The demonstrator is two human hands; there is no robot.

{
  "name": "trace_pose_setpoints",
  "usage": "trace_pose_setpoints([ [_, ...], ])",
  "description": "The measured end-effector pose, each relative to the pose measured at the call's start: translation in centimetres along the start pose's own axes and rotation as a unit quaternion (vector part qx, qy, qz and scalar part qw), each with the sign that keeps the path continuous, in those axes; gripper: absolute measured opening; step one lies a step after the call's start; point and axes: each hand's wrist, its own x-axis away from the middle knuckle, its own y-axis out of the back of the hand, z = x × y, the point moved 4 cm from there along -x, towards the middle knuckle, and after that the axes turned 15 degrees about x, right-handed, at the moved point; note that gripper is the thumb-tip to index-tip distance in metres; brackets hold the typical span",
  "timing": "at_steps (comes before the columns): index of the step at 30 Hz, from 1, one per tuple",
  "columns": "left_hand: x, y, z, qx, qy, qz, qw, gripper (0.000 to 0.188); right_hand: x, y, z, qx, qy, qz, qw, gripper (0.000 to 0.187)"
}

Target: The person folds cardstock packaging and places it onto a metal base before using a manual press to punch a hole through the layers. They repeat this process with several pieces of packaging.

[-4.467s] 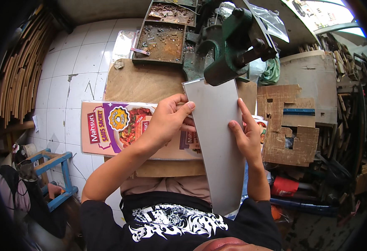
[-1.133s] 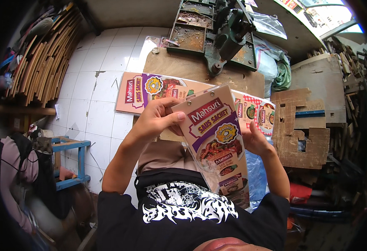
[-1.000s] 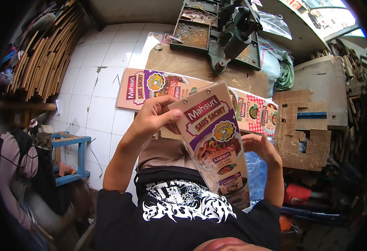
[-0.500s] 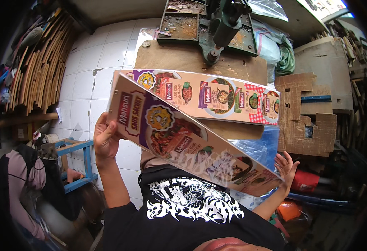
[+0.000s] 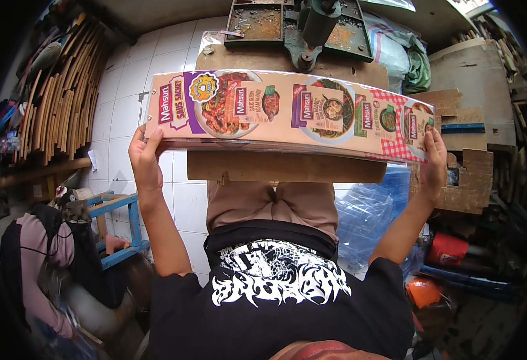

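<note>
A long, flat printed panel (image 5: 275, 108), peach-coloured with pictures of food dishes and a red-checked patch, lies crosswise in front of me, slightly lower at its right end. My left hand (image 5: 145, 159) grips its left end, thumb on the printed face and fingers hidden beneath. At the right end my right hand (image 5: 434, 157) is closed around the edge, fingertips on top. Along the near edge, a thin layered border shows beneath the top face; the second panel is otherwise covered. Below them is a brown wooden board (image 5: 287, 168).
Beyond the board stands a dark green machine (image 5: 317, 30) with metal trays (image 5: 257, 24) of small parts. Cut brown boards (image 5: 467, 174) lie at the right, near clear plastic sheeting (image 5: 365, 207). At the left are a blue frame (image 5: 134, 225) and stacked wooden sheets (image 5: 65, 90).
The raised, tilted panel has moved up and away from my body onto the other one, nearly aligned with it. My right hand has gone from spread fingers to gripping its right end.
</note>
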Motion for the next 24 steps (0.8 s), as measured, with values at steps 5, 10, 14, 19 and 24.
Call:
trace_pose_setpoints([
  [5,-1.9,2.1,0.3,-0.377,-0.197,-0.046,0.904,0.039,-1.9,-1.6,-3.0,0.117,-0.053,-0.025,0.991,0.024],
  [10,-2.4,1.6,1.8,-0.158,0.051,-0.005,0.986,0.032,-0.7,-1.8,-5.7,0.115,-0.104,-0.017,0.988,0.019],
  [14,-2.7,2.2,2.7,-0.071,0.079,0.026,0.994,0.034,0.0,-1.4,-6.0,0.094,-0.093,-0.021,0.991,0.019],
  [19,-0.5,2.4,1.9,-0.098,0.065,0.004,0.993,0.034,1.2,-1.0,-5.2,0.123,-0.098,-0.009,0.988,0.019],
  [24,3.3,4.3,1.5,-0.114,0.074,-0.013,0.991,0.032,5.0,-0.8,-5.9,0.142,-0.117,-0.019,0.983,0.013],
])
